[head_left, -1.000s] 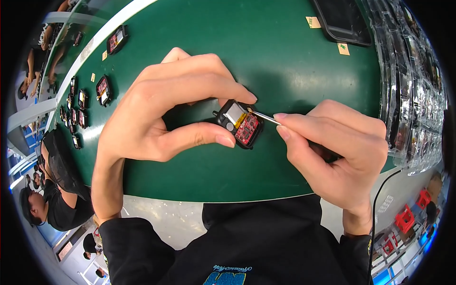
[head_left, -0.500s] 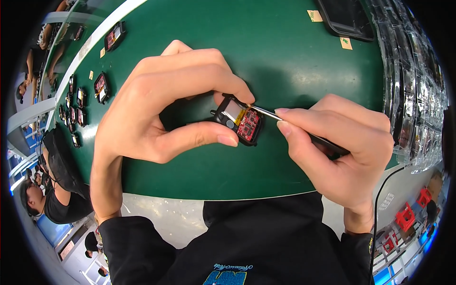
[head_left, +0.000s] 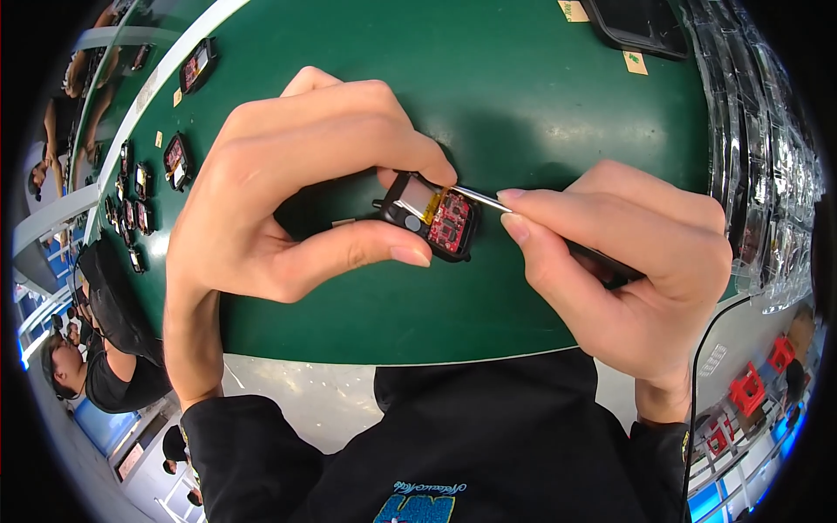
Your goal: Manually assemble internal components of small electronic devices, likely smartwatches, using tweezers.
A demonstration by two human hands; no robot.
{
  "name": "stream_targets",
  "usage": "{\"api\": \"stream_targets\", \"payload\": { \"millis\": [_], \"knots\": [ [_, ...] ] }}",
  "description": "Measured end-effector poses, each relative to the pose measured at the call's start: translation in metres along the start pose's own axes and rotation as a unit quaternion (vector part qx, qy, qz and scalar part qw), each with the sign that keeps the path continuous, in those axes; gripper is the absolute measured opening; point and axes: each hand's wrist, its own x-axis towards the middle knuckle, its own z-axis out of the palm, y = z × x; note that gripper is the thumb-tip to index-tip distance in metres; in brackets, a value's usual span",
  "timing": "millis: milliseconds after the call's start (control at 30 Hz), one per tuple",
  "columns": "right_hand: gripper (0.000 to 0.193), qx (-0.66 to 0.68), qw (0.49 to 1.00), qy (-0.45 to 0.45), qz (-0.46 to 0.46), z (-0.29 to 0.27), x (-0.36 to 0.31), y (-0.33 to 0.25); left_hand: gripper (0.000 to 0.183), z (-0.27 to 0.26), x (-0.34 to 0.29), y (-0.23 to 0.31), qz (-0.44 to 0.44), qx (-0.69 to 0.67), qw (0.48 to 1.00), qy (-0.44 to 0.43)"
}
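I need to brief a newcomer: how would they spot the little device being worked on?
On the green mat, look between the two hands. The left hand pinches a small black case. Unlike the cases along the mat's left edge, a thin metal tool touches its red board.

The green surface (head_left: 540, 78) lies bare beyond both hands, all the way up to the dark tray (head_left: 641, 24) at the far edge, so there is room to pass there. Along the right side a row of clear trays (head_left: 767, 166) closes things off, just beside the right hand (head_left: 628, 270). To the far left small devices (head_left: 179, 161) dot the surface, well apart from the left hand (head_left: 296, 192). Between the hands the opened device (head_left: 432, 216) and the tool (head_left: 540, 228) fill the gap
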Motion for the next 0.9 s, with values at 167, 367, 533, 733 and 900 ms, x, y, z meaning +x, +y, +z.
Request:
{"api": "stream_targets", "payload": {
  "millis": [167,367,533,733,900],
  "knots": [
    [0.023,0.000,0.999,0.017,-0.040,0.0036,-0.0016,0.0043,0.060,-0.0002,0.0028,0.0033,-0.011,-0.008,1.000,-0.007],
    [0.023,0.009,1.000,0.001,-0.008,0.0002,0.0003,0.0008,0.061,0.0022,-0.0005,-0.0014,0.007,-0.008,1.000,0.008],
    [0.022,0.002,1.000,0.001,-0.006,0.0005,-0.0006,0.0011,0.060,0.0014,-0.0005,0.0000,-0.006,-0.017,1.000,0.008],
    [0.020,0.012,1.000,-0.002,0.002,0.0024,0.0004,-0.0001,0.059,0.0022,-0.0008,0.0006,-0.021,-0.026,0.999,0.009],
    [0.020,0.016,1.000,0.007,0.002,0.0017,-0.0017,-0.0007,0.058,0.0030,-0.0022,-0.0025,0.010,-0.009,1.000,0.015]
  ]
}}
